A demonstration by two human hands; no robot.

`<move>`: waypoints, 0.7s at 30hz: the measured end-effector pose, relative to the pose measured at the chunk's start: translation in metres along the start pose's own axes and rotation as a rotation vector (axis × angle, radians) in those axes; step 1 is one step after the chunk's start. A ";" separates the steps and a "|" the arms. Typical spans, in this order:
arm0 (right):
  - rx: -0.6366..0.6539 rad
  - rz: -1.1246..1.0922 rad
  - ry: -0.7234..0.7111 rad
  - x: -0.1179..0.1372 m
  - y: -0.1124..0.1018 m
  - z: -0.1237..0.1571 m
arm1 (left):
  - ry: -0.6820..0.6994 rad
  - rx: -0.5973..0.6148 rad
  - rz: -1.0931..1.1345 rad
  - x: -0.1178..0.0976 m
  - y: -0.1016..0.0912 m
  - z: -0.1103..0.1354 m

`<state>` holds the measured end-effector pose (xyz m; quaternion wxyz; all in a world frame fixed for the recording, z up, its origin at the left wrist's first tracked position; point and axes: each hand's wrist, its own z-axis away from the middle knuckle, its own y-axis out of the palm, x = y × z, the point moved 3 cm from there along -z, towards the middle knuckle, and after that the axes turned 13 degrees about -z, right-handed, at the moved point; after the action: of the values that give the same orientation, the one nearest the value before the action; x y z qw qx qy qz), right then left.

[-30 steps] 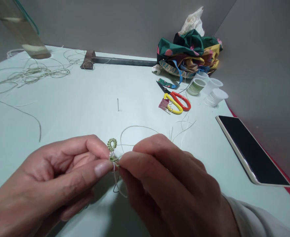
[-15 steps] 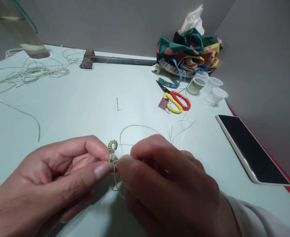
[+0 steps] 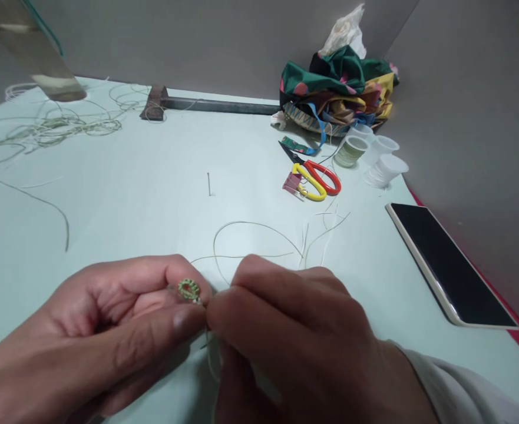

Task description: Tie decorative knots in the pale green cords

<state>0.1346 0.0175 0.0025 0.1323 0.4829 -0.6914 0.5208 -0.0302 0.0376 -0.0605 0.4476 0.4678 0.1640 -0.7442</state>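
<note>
A small green knotted cord loop (image 3: 189, 289) shows between the thumb and index finger of my left hand (image 3: 126, 335), which is pinched shut on its lower end. My right hand (image 3: 298, 335) is closed, its thumb and index fingertips meeting the left fingertips at the base of the loop. They seem to pinch a thin cord there, though the fingers hide most of it. Loose pale cord (image 3: 250, 222) curves out over the table behind my right hand. More thin strands hang below the fingertips.
A nail or pin (image 3: 208, 184) is on the table ahead. Red-and-yellow scissors (image 3: 316, 179) lie beside a purple clip (image 3: 291, 183), near thread spools (image 3: 351, 152). A phone (image 3: 449, 265) is at right. A hammer (image 3: 215, 106), patterned cloth (image 3: 343, 82) and tangled cord (image 3: 60, 131) lie at the back.
The green loop has tipped down and left, now lying against my left index finger instead of standing above the fingertips. Both hands have lowered slightly, still together.
</note>
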 end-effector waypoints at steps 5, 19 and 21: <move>0.160 -0.214 0.149 -0.003 0.002 0.004 | 0.000 0.046 -0.023 -0.001 -0.004 0.006; 0.166 -0.430 0.316 -0.008 0.001 0.013 | -0.027 0.011 0.030 -0.002 0.021 -0.006; 0.044 -0.363 0.294 -0.008 -0.002 0.016 | -0.034 -0.012 0.031 -0.003 0.012 -0.002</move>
<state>0.1452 0.0082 -0.0093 0.3121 0.5211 -0.5551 0.5682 -0.0188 0.0338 -0.0571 0.4647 0.4551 0.1534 -0.7439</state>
